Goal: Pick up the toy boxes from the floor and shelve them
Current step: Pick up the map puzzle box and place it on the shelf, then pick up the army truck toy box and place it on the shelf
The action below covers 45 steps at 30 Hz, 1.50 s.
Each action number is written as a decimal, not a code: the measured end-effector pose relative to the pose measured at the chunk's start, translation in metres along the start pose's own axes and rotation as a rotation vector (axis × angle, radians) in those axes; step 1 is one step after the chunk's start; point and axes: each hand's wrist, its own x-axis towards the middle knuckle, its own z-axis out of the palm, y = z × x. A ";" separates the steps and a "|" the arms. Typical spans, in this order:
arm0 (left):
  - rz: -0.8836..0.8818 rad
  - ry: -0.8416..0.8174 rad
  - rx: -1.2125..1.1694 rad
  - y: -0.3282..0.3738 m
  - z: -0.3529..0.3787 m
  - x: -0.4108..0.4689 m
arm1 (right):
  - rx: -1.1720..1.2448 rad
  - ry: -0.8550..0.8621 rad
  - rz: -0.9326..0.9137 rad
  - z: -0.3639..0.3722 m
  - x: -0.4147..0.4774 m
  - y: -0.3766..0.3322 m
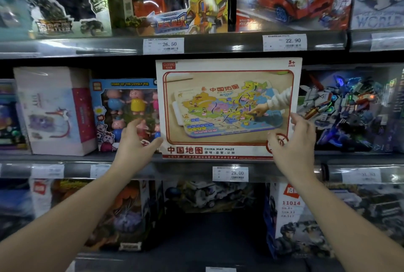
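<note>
Map maze box (227, 105) stands between left hand (135, 140) and right hand (293, 140), both relaxed at its edges.

I'm looking straight at a run of grey metal store shelving. The upper shelf (87, 49) and the middle shelf (76, 167) each carry a clear plastic rail along the front edge, and overhead light glints off both. White price tags sit in the rails: 26.50 (163, 45) and 22.90 (284, 42) above, 29.00 (230, 173) below. Under the middle shelf I see a dark gap (214, 232).
</note>
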 end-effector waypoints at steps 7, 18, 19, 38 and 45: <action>-0.022 -0.032 0.060 -0.048 -0.052 -0.048 | 0.064 -0.166 -0.153 0.037 -0.068 -0.044; -0.332 -0.191 0.206 -0.195 -0.112 -0.184 | 0.214 -0.704 -0.011 0.132 -0.272 -0.048; -0.393 -0.205 0.201 -0.210 -0.112 -0.201 | 0.202 -0.748 0.013 0.139 -0.296 -0.041; -1.267 -0.292 0.287 -0.519 0.010 -0.551 | -0.248 -1.581 0.444 0.193 -0.700 0.246; -1.425 -0.405 0.411 -0.651 0.046 -0.647 | -0.389 -1.689 0.686 0.193 -0.838 0.359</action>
